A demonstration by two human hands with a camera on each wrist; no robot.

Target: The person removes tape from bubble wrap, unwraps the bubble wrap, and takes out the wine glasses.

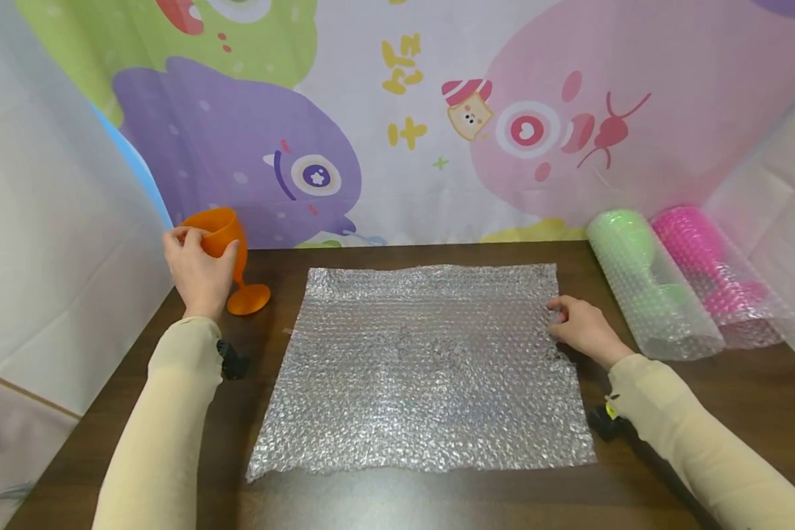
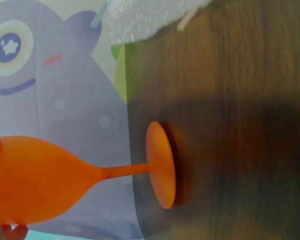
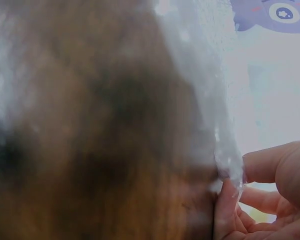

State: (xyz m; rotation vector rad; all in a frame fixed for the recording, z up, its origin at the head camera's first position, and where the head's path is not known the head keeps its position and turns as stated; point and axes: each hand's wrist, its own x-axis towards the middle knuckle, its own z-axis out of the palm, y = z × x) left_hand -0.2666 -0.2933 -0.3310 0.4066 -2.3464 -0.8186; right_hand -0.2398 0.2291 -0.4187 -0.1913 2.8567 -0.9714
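Note:
My left hand [image 1: 202,272] grips an orange goblet [image 1: 225,239] by its bowl, at the left of the table. In the left wrist view the goblet's round foot [image 2: 161,165] is right at the wood, with a shadow beside it. A sheet of clear bubble wrap [image 1: 417,375] lies spread flat across the middle of the table. At the sheet's right edge my right hand [image 1: 583,327] pinches the film between thumb and fingertips. The right wrist view shows the wrap's edge [image 3: 227,150] caught between those fingers.
Two bubble-wrapped goblets lie at the right: a green one [image 1: 656,283] and a pink one [image 1: 722,272]. The dark wooden table [image 1: 371,504] meets a cartoon-printed curtain [image 1: 397,199] at its back edge. White cloth [image 1: 46,221] hangs along the left side.

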